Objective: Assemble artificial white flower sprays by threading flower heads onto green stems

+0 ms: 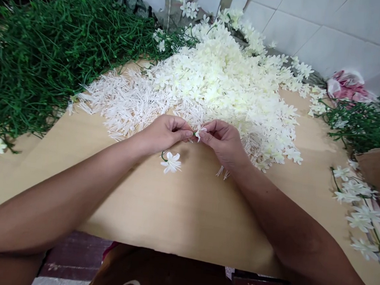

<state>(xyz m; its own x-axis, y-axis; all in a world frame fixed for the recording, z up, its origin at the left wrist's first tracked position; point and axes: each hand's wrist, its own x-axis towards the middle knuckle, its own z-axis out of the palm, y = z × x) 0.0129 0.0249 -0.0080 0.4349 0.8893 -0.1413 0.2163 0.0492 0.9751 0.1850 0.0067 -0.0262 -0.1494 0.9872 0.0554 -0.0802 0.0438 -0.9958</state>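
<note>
Near the middle of the board, my left hand point(164, 135) is closed, with thumb and forefinger pinching a green artificial stem. Opposite it, the fingertips of my right hand point(225, 144) pinch a small white artificial flower point(198, 133) at the tip of that stem; the fingers partly cover both. Below my left hand, a second white flower point(171, 163) with open petals hangs on a short curved green piece. Just beyond my hands lies a heap of thin white stamens point(124, 98), beside a large mound of cream-white blossoms point(228, 71).
A big tangle of green stems point(59, 53) covers the left side; a smaller green bunch point(372, 121) is at the right. Flowered stems point(363, 217) lie along the right edge of the brown board point(158, 214). A white tiled wall point(297, 28) stands behind.
</note>
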